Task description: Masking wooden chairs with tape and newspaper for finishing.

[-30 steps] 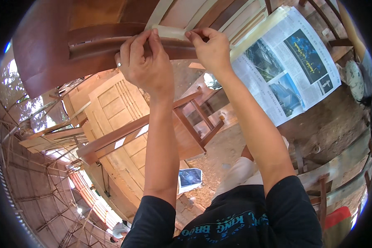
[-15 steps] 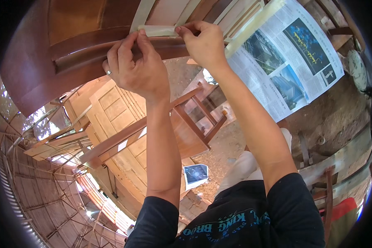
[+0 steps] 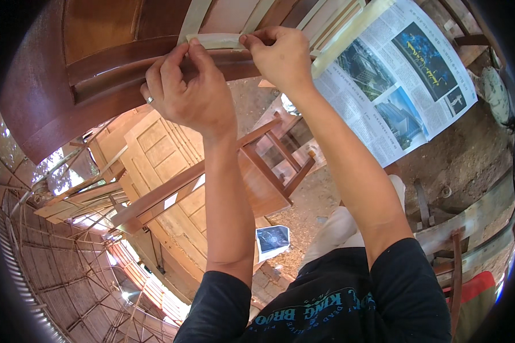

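A dark reddish-brown wooden panelled piece (image 3: 40, 103) spans the top, with pale masking tape along some frame edges. My left hand (image 3: 186, 91) pinches the left end of a short strip of tape (image 3: 217, 41) against the piece, thumb and forefinger together, a ring on one finger. At the strip's other end my right hand (image 3: 280, 60) has its thumb and forefinger closed on the tape. Right of my right hand a newspaper sheet (image 3: 360, 123) hangs from a taped edge of the piece.
Below are pale unfinished panelled doors (image 3: 154, 143), a brown wooden frame piece (image 3: 263, 188) and a small printed sheet (image 3: 273, 240) over a dusty floor (image 3: 440, 160). Wooden chair parts (image 3: 456, 268) stand at the lower right. A sheet-and-pole structure (image 3: 57, 257) fills the lower left.
Since a second ago the panelled piece and both hands appear shifted up and left, mostly along with the whole view. Both hands remain pinched on the tape strip.
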Tool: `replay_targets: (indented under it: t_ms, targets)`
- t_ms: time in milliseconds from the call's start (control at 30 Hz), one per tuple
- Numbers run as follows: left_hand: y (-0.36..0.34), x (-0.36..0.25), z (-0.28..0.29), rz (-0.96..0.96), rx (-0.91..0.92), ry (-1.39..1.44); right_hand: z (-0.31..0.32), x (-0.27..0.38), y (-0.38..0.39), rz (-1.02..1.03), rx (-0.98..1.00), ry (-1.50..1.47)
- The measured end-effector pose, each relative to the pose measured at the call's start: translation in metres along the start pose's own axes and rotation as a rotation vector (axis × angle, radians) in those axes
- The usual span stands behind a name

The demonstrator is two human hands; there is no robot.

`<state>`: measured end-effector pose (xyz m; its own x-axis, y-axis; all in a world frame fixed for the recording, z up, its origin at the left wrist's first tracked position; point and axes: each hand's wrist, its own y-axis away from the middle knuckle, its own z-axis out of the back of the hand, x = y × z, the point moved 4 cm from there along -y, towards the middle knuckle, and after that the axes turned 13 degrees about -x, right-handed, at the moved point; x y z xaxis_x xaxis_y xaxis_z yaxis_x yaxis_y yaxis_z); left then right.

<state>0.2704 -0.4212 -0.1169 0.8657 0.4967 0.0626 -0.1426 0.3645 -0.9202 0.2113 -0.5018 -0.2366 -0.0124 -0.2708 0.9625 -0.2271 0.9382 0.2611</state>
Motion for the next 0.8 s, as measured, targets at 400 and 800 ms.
replay_targets:
  t_ms: [400, 800]
  targets:
    - [-0.0015, -0.0016, -0.0004, -0.008, -0.011, -0.033, 0.0024, 0.0079, -0.0029, -0.043, 0.04, 0.056]
    - [-0.003, 0.0004, 0.0011, -0.045, -0.024, 0.011, 0.0003, 0.0054, -0.0022, -0.016, 0.024, 0.075]
